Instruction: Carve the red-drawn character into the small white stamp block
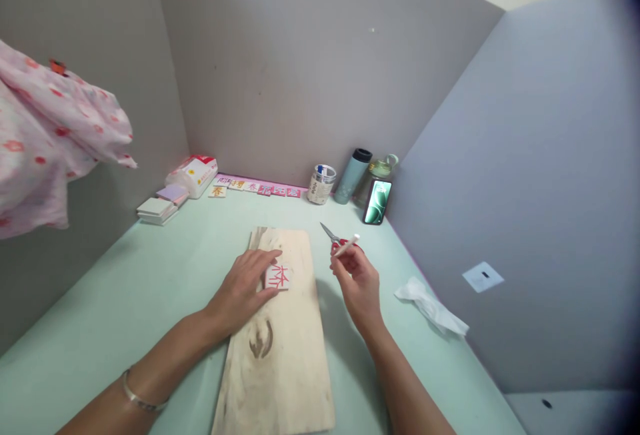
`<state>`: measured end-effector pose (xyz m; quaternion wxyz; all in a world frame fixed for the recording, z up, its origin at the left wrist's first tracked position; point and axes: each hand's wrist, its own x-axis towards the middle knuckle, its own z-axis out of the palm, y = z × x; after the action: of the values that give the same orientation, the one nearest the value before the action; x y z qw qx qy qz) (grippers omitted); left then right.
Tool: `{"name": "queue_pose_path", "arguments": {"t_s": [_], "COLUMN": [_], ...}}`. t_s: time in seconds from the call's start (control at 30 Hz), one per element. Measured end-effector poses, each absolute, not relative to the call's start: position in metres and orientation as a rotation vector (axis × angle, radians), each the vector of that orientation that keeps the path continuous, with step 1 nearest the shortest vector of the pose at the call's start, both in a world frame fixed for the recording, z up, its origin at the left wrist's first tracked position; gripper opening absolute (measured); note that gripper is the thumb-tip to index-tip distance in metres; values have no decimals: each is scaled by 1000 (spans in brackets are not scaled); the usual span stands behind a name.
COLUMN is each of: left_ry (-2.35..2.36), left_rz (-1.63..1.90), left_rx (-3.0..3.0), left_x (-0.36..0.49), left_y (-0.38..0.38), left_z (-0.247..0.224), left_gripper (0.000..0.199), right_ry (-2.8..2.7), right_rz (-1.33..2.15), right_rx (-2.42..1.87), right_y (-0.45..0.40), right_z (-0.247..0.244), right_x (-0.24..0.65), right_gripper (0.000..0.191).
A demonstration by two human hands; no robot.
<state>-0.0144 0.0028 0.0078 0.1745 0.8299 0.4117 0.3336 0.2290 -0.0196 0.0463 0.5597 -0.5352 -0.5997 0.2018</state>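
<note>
Wooden board [280, 375] nearest, flat on pale green table [125, 288]. White card [278, 277] with red strokes lies on board's far half, left hand [246, 288] holding it between thumb and fingers. Right hand [361, 288], right of board, grips white pen [347, 246] (red-handled scissors [329, 233] right behind). Smartphone [378, 201] leans upright farther back.
</note>
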Motion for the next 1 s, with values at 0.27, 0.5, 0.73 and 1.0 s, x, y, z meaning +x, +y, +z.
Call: {"name": "queue_pose_path", "arguments": {"t_s": [0.27,0.5,0.73,1.0], "left_ry": [1058,1140,1091,1067], "left_rz": [827,919,1002,1165], "left_rx": [2424,2379,2348,2361], "left_x": [-16,-14,-12,-12], "left_y": [1,2,-6,-5], "left_z": [13,12,18,19], "left_gripper": [29,30,17,22], "right_ry": [-1245,-1268,-1340,-1409], "right_rz": [535,637,621,626], "right_rx": [-1284,-1280,-1294,-1280], "right_y": [-12,-14,-18,-16], "right_z": [35,41,42,32], "right_x": [232,225,221,220], "right_gripper": [23,19,15,33]}}
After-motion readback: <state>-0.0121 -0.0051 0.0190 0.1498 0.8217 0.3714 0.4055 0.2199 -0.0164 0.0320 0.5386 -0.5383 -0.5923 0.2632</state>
